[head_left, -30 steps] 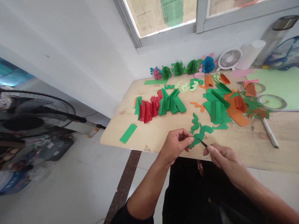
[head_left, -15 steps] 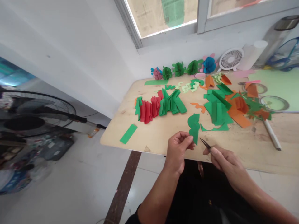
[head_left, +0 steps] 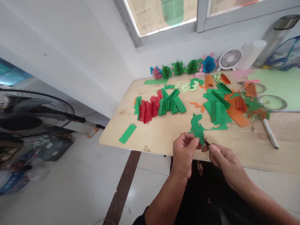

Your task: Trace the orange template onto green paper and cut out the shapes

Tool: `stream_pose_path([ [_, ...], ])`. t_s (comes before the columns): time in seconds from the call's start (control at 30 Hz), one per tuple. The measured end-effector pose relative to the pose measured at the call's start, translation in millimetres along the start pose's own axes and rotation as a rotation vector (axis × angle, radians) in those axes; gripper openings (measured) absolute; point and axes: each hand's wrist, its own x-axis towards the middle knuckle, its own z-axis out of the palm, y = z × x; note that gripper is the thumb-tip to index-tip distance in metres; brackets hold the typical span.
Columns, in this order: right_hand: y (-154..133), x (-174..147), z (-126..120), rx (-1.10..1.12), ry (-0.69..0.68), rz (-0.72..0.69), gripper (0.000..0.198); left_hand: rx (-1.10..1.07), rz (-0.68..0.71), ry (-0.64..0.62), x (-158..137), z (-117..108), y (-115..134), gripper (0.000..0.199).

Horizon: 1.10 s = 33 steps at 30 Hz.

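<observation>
My left hand (head_left: 186, 151) pinches the lower end of a green paper cutout (head_left: 197, 126) with a wavy edge, held above the table's front edge. In my right hand (head_left: 222, 157) is a pair of scissors (head_left: 206, 142), its dark blades touching the cutout's lower right edge. Fingers hide the scissors' handles. Just beyond lies a curved green paper offcut (head_left: 219, 126). Folded green paper pieces (head_left: 217, 107) and orange paper pieces (head_left: 237, 114) are heaped to the right. A small orange wavy strip (head_left: 198, 106) rests behind the cutout.
Folded red papers (head_left: 150, 109) and green papers (head_left: 172, 103) stand in a row on the wooden table (head_left: 159, 137). A green strip (head_left: 127, 133) lies at left. Paper figures line the wall beside a small white fan (head_left: 231, 58). Tape rolls (head_left: 273, 102) and a white marker (head_left: 270, 133) are right.
The scissors have come up to the green cutout and now touch its edge. My left hand has shifted slightly right and turned the cutout.
</observation>
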Motion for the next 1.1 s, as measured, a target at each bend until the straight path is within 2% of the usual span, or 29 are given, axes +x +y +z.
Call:
stream_pose_path([
  [0.5, 2.2, 1.3, 2.2, 0.010, 0.005, -0.005, 0.055, -0.008, 0.026, 0.004, -0.5, 1.2, 0.4, 0.013],
  [1.1, 1.7, 3.3, 0.3, 0.001, 0.018, 0.010, 0.046, -0.015, 0.010, 0.005, -0.5, 1.6, 1.9, 0.015],
])
